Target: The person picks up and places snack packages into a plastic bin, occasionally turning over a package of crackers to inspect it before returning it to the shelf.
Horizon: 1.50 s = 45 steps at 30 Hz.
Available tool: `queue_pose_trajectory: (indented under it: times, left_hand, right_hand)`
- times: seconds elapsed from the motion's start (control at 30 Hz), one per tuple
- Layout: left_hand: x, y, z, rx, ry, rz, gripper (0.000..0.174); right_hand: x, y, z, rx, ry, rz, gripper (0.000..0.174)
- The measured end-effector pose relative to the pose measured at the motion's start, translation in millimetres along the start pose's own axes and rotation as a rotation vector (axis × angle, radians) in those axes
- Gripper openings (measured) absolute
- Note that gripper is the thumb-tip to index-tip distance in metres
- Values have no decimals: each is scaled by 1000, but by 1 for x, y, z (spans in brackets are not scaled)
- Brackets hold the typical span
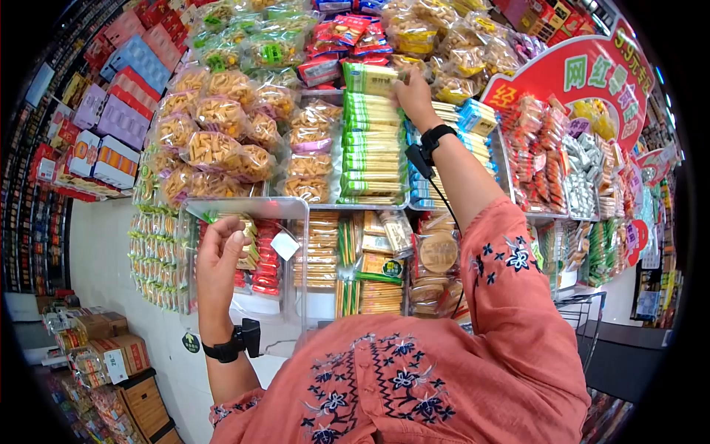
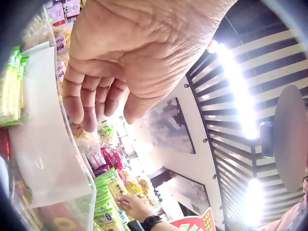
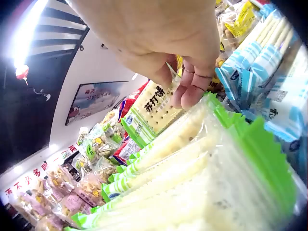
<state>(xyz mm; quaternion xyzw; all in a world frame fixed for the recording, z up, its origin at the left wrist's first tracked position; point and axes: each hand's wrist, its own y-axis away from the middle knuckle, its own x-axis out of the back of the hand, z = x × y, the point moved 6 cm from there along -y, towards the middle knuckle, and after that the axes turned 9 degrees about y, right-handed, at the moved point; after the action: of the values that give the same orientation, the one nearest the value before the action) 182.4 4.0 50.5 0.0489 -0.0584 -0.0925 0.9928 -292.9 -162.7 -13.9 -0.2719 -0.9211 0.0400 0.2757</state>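
Observation:
My right hand (image 1: 414, 96) is at the far end of a row of green-and-clear cracker packets (image 1: 370, 140). In the right wrist view its thumb and fingertips pinch the right end of a soda cracker packet (image 3: 153, 107), which leans back with its printed face showing. More packets (image 3: 192, 168) stand on edge in front of it. My left hand (image 1: 220, 248) hangs loosely curled and holds nothing, above a clear plastic bin lid (image 1: 248, 207) at the front left. The left wrist view shows its palm (image 2: 139, 53) and relaxed fingers (image 2: 89, 98).
Blue-and-white packets (image 1: 473, 148) fill the bin to the right. Bagged snacks (image 1: 222, 126) pile up on the left, red packets (image 1: 351, 37) behind. A red curved sign (image 1: 584, 74) rises at the right. Lower bins hold stick snacks (image 1: 381, 296) and round crackers (image 1: 438, 251).

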Motion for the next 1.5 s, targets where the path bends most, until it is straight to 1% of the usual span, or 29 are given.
queue_pose_trajectory:
  times: [0.1, 0.2, 0.3, 0.47, 0.6, 0.67, 0.73, 0.8, 0.83, 0.87, 0.93, 0.97, 1.03, 1.1, 1.13, 1.2, 1.3, 1.33, 1.43, 1.47, 1.5]
  left_hand:
    - [-3, 0, 1, -1, 16, -4, 37]
    - [-2, -2, -3, -10, 29, -21, 36]
    - [-4, -3, -4, -2, 48, -29, 35]
    - [-5, 0, -4, 9, 45, -35, 34]
    - [4, 1, -14, 31, 31, -30, 33]
    - [5, 3, -13, 37, 32, -28, 33]
    - [7, 4, -14, 31, 40, -23, 33]
    - [13, 6, -17, 22, 54, -5, 35]
    - [19, 6, -18, 2, 42, 2, 35]
    - [26, 3, -21, -9, 29, 15, 34]
    - [42, 4, -20, -9, 5, 65, 33]
    - [50, 3, -17, -3, -4, 96, 32]
    - [70, -4, -22, -20, -72, 116, 32]
    - [76, -8, -13, -100, -139, 108, 28]
    - [81, -13, -17, -101, -198, 94, 27]
    - [89, -24, -27, -107, -312, 52, 25]
    - [81, -27, -34, -94, -544, -41, 21]
    - [80, -30, -43, -158, -660, -81, 21]
    - [72, -28, -68, -221, -977, -232, 20]
    - [70, -27, -77, -181, -995, -243, 17]
    - [67, -26, -84, -195, -1058, -265, 17]
  right_hand:
    - [0, -3, 0, 13, 28, 10, 20]
    - [-2, -17, 12, 115, 199, 53, 21]
    - [-3, -24, 17, 324, 416, 247, 24]
    - [-3, -24, 23, 276, 301, 184, 30]
    - [-2, -22, 23, 257, 380, 196, 32]
    - [0, -18, 19, 138, 280, 122, 38]
    - [4, -15, 12, 82, 220, 113, 42]
    - [7, -9, 3, 89, 199, 155, 42]
    - [12, -6, -4, 160, 226, 208, 42]
    - [16, -17, 6, 199, 286, 248, 42]
    - [13, -14, 7, 155, 230, 203, 39]
    - [20, -1, -17, 69, 123, 125, 37]
    - [17, 27, -54, 91, -130, 23, 32]
    - [9, 59, -90, 82, -299, -179, 31]
    - [4, 77, -105, 71, -335, -272, 31]
    - [-9, 114, -130, 105, -372, -420, 25]
    - [-33, 177, -160, 166, -426, -613, 21]
    - [-43, 195, -164, 177, -414, -651, 20]
    - [-71, 250, -174, 222, -402, -758, 16]
    - [-81, 265, -172, 197, -418, -802, 15]
    - [-88, 278, -172, 208, -383, -822, 15]
